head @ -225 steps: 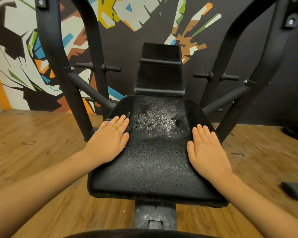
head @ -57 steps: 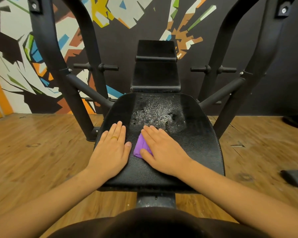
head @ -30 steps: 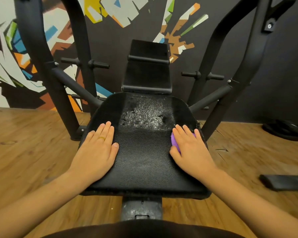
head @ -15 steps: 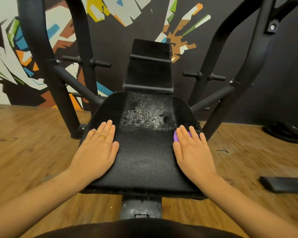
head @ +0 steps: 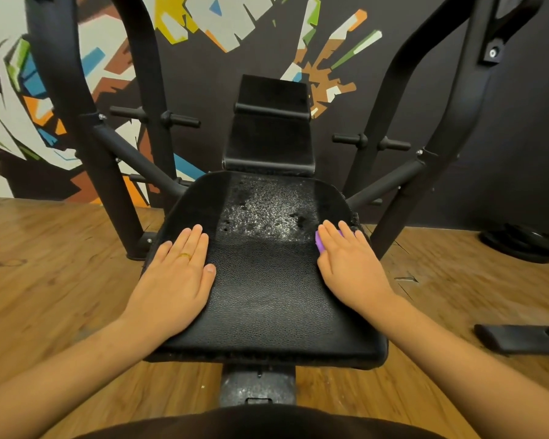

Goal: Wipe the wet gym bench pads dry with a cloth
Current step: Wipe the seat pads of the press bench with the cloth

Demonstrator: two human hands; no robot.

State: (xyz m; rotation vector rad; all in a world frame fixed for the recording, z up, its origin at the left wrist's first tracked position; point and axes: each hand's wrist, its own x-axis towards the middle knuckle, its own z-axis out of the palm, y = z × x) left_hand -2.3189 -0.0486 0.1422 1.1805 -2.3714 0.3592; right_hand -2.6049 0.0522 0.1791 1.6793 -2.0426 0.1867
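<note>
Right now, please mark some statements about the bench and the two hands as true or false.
1. The purple cloth lies under the right hand. True.
2. The left hand holds a cloth. False: it rests flat on the seat pad, and no cloth shows there.
3. The wet patch is on the far half of the seat pad. True.
4. Drops cover the near half of the seat pad. False: that half looks dry.
5. The left hand wears a ring. True.
</note>
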